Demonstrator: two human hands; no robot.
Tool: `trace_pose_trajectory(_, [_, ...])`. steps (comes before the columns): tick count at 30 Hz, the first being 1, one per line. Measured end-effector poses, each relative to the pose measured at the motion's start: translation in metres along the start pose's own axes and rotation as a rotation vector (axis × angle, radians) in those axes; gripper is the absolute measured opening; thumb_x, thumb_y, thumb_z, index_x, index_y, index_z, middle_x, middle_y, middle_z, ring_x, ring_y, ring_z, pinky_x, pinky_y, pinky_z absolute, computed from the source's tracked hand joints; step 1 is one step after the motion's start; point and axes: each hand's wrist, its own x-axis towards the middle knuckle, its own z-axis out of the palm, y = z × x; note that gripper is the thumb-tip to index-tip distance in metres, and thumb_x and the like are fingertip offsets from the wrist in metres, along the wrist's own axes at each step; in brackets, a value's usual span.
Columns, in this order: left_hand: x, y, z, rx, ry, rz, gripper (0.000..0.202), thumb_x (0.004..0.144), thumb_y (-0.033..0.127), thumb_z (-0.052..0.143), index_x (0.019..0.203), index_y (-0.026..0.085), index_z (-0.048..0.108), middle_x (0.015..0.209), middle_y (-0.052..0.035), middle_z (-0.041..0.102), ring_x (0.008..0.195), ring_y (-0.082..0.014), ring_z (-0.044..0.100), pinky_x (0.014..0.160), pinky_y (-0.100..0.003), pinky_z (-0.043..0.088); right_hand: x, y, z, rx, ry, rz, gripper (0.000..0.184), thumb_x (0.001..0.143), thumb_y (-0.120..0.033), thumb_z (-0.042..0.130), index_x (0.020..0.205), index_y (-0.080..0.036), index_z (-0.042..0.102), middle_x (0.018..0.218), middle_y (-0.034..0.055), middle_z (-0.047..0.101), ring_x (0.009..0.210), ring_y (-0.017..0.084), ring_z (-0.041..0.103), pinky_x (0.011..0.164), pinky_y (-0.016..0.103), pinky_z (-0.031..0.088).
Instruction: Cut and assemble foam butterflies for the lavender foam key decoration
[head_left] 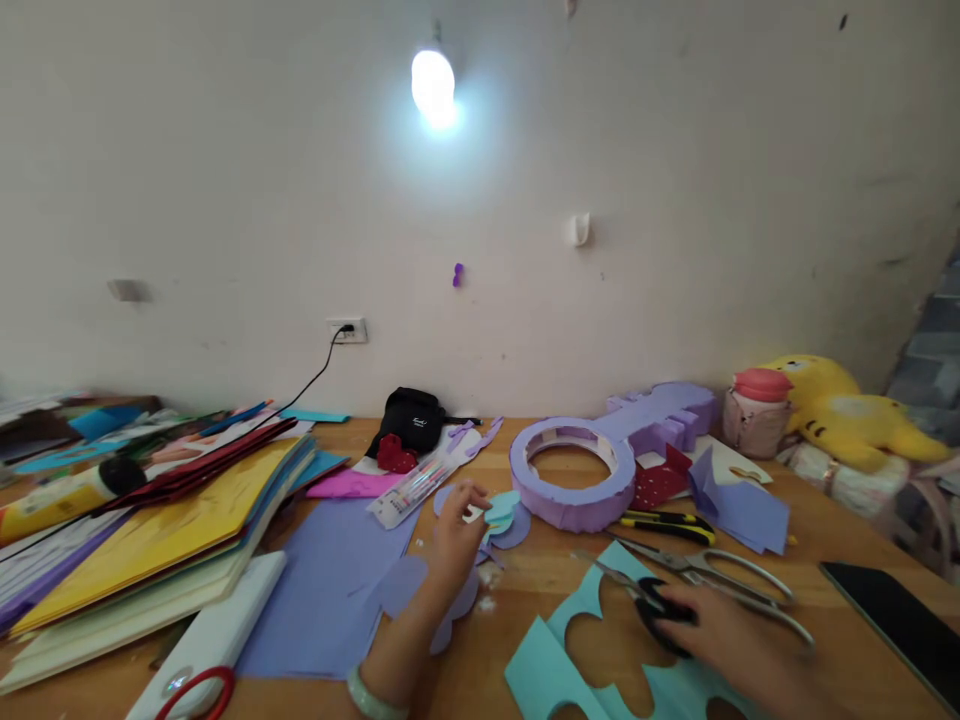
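Note:
My left hand point(459, 530), a bracelet on its wrist, is raised over the middle of the table with its fingers curled against a small mint-green paper cutout point(502, 508). Rounded lilac paper shapes point(405, 588) lie beneath and beside that hand. At the right, my right hand point(709, 625), somewhat blurred, grips the black handles of a pair of scissors point(651, 603). The blades point left over a mint-green paper sheet point(551, 665) with round pieces cut out of it. Larger metal scissors point(720, 575) lie just behind the right hand.
A lilac key-shaped paper model with a ring point(570, 500) stands behind the hands. A yellow-black utility knife point(667, 525) lies before it. Stacked coloured paper point(217, 510) fills the left, near red-handled scissors point(199, 695). A phone point(900, 625) lies at the right edge.

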Motion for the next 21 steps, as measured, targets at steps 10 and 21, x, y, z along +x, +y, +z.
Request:
trace_pose_trajectory(10, [-0.057,0.011,0.033,0.418,-0.159,0.547,0.029,0.070,-0.003,0.046,0.071,0.021,0.062,0.069,0.0018,0.063,0.072,-0.0150,0.058,0.076,-0.031,0.034,0.042,-0.061,0.022,0.374,-0.154,-0.016,0.064,0.083,-0.073,0.038,0.079,-0.018,0.071,0.081,0.0134,0.074,0.074,0.027,0.068,0.069,0.037,0.052])
trace_pose_trajectory(21, [-0.054,0.027,0.035,0.311,-0.518,0.087,0.031,0.083,0.015,0.047,0.105,0.024,0.066,0.106,-0.0083,0.071,0.101,-0.0273,0.062,0.098,-0.045,0.035,0.060,-0.065,0.039,0.895,-0.146,0.174,0.049,0.051,-0.063,0.078,0.061,-0.018,0.060,0.048,-0.0027,0.056,0.045,0.011,0.049,0.048,0.025,0.039])
